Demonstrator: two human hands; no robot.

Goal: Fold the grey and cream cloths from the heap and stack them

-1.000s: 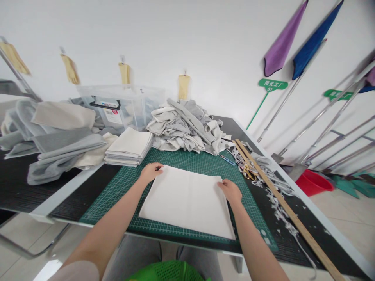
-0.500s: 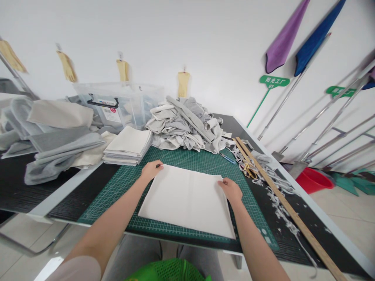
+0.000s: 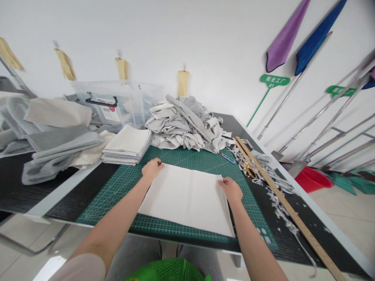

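Note:
A white rectangular cloth [image 3: 187, 203] lies flat on the green cutting mat [image 3: 109, 195], with a faint crease down its middle. My left hand [image 3: 151, 169] pinches its far left corner, and a small dark spot shows at the fingertips that I cannot make out. At the far right corner, my right hand [image 3: 231, 189] grips the edge between thumb and fingers. Just beyond my left hand stands a neat stack of folded cloths [image 3: 127, 142]. A heap of crumpled grey and white cloths [image 3: 181, 125] lies past the mat's far edge.
Right of the mat are a light-blue cutter [image 3: 227, 158], yellow-handled scissors [image 3: 249, 170], cloth scraps [image 3: 275, 201] and a long wooden ruler [image 3: 281, 199]. At the back stands a clear plastic box [image 3: 131, 103]. Loose grey cloths [image 3: 63, 144] pile up on the left.
My left fingers have shifted slightly and closed further over the far left corner. My right hand and the cloth stay nearly in place. The view has moved a little.

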